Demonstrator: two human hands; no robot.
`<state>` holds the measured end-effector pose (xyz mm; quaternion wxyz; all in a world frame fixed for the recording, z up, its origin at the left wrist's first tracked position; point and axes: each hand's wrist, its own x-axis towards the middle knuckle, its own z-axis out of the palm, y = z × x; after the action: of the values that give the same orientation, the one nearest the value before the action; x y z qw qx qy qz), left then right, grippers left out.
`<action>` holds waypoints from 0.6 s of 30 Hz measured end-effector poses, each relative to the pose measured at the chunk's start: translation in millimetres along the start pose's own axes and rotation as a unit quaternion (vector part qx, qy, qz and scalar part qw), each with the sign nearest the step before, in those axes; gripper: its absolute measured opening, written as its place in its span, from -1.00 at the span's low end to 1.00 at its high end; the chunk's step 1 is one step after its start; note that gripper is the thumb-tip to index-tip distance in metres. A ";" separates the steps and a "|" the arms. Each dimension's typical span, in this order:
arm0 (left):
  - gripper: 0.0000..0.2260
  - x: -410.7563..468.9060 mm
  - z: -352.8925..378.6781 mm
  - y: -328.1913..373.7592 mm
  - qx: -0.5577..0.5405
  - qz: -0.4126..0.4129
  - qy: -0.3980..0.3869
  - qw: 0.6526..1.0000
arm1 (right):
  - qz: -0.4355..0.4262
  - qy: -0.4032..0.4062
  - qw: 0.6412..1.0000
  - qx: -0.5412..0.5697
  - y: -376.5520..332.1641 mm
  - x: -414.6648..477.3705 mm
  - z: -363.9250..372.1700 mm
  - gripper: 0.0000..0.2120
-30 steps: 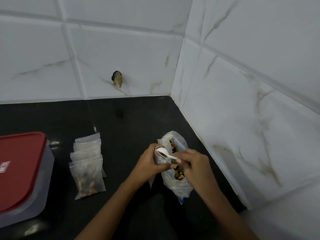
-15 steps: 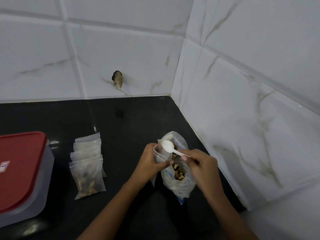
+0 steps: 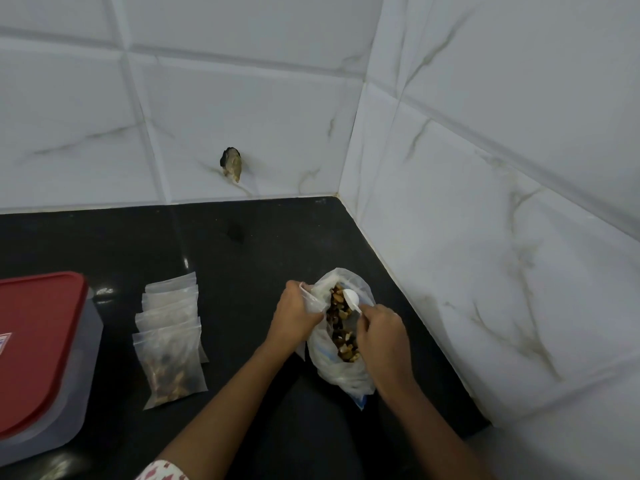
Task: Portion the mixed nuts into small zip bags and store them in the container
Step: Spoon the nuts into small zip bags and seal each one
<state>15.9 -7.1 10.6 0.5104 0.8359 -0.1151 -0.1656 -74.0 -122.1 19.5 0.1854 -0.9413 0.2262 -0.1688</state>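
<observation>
A large clear plastic bag (image 3: pixel 341 370) of mixed nuts (image 3: pixel 341 327) lies open on the black counter near the right wall. My right hand (image 3: pixel 382 336) pinches a white plastic spoon (image 3: pixel 351 299) whose bowl sits over the nuts in the bag's mouth. My left hand (image 3: pixel 294 315) grips a small zip bag (image 3: pixel 311 299) just left of the big bag; most of it is hidden by my fingers. A stack of small zip bags (image 3: pixel 171 336) lies further left, the front one holding nuts. The container (image 3: pixel 45 362) with a red lid stands at the far left.
The black counter (image 3: pixel 242 258) ends at white tiled walls behind and on the right, meeting in a corner. A dark chipped hole (image 3: pixel 231 163) marks the back wall. Bare counter lies between the zip bags and my hands.
The spoon moved from the small zip bag's mouth rightward and down into the large nut bag. My left hand keeps holding the small bag in the same spot.
</observation>
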 end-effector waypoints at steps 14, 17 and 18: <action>-0.66 8.6 -13.3 -9.8 -0.059 -0.060 -0.077 0.994 | 0.103 -0.065 0.980 0.157 -13.8 12.4 5.3 -0.74; -0.68 6.8 -12.9 -10.2 -0.093 -0.048 -0.091 0.990 | 0.111 -0.075 0.977 0.166 -12.1 12.4 5.4 -0.72; -0.66 6.8 -12.5 -9.0 -0.102 -0.051 -0.091 0.989 | 0.111 -0.079 0.977 0.165 -11.8 12.0 5.1 -0.72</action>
<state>27.3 4.7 6.7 0.5716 0.7654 -0.1010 -0.2780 -57.6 -116.7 22.9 0.3735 -0.8771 0.2825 -0.1072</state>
